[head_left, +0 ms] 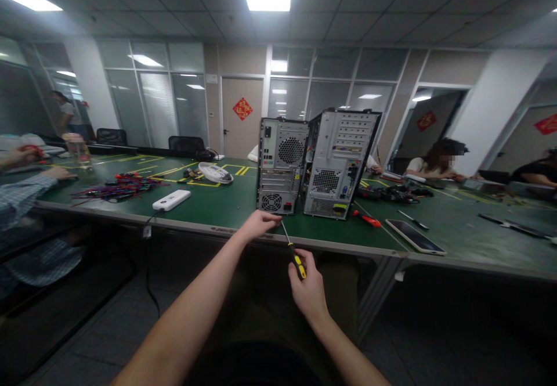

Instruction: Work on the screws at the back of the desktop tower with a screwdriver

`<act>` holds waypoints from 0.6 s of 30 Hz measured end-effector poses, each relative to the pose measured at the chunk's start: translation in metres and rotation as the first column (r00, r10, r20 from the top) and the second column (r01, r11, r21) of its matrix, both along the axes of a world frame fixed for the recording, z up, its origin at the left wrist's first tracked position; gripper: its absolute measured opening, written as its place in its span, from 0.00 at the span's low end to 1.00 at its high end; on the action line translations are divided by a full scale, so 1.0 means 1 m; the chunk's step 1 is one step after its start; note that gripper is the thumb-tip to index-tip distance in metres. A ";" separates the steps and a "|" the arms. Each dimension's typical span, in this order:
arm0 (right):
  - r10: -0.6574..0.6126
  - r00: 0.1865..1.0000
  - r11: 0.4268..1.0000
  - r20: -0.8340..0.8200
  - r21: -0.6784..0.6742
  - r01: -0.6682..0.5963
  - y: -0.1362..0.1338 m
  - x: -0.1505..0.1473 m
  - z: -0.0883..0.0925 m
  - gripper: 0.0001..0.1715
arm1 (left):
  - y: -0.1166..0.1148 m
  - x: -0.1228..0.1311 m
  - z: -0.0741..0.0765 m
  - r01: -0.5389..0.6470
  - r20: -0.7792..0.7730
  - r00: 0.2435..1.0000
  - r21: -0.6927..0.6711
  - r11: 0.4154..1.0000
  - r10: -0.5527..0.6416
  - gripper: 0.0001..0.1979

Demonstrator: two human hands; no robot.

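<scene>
My right hand (308,286) is closed round the yellow-and-black handle of a screwdriver (292,251), whose thin shaft points up toward my left hand. My left hand (260,222) is pinched at the shaft's tip, right at the table's front edge; whether it holds a screw is too small to see. Just behind my left hand stand two grey computer tower cases, one (281,165) on the left and one (339,162) on the right, rear panels facing me, on the green table (217,206).
A white power bank (171,199), a small white fan (216,172), a bundle of coloured wires (119,187), a red-handled tool (366,219) and a phone (415,236) lie on the table. A person's sleeve and hands (26,183) are at the left; other people sit at the right.
</scene>
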State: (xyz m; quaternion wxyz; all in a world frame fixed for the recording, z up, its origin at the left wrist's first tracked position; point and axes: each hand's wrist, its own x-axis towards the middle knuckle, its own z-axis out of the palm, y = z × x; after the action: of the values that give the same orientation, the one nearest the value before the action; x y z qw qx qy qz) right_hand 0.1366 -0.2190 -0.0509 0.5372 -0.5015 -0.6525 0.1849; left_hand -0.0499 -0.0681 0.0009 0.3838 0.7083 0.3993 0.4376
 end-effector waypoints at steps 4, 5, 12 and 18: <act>-0.026 1.000 0.999 0.013 0.036 0.025 0.003 0.002 0.006 0.21 | -0.002 0.012 0.011 0.006 0.017 1.000 -0.053 0.999 -0.006 0.17; -0.040 0.999 0.998 0.022 0.044 0.039 0.004 0.002 0.008 0.21 | -0.002 0.016 0.014 0.009 0.019 1.000 -0.066 0.998 -0.008 0.17; -0.109 0.988 0.994 0.110 0.035 0.106 0.020 0.008 0.022 0.22 | 0.010 0.039 0.023 -0.037 0.030 0.999 -0.169 0.985 0.043 0.19; -0.145 0.974 0.989 0.176 -0.012 0.150 0.035 0.008 0.028 0.21 | 0.029 0.052 0.015 -0.123 -0.010 0.992 -0.176 0.977 0.123 0.16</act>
State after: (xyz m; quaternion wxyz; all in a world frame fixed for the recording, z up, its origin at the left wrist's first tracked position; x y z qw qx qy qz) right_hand 0.1451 -0.1841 -0.0230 0.4838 -0.5695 -0.6556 0.1083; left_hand 0.0017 -0.0394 0.0155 0.4175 0.6453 0.4793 0.4238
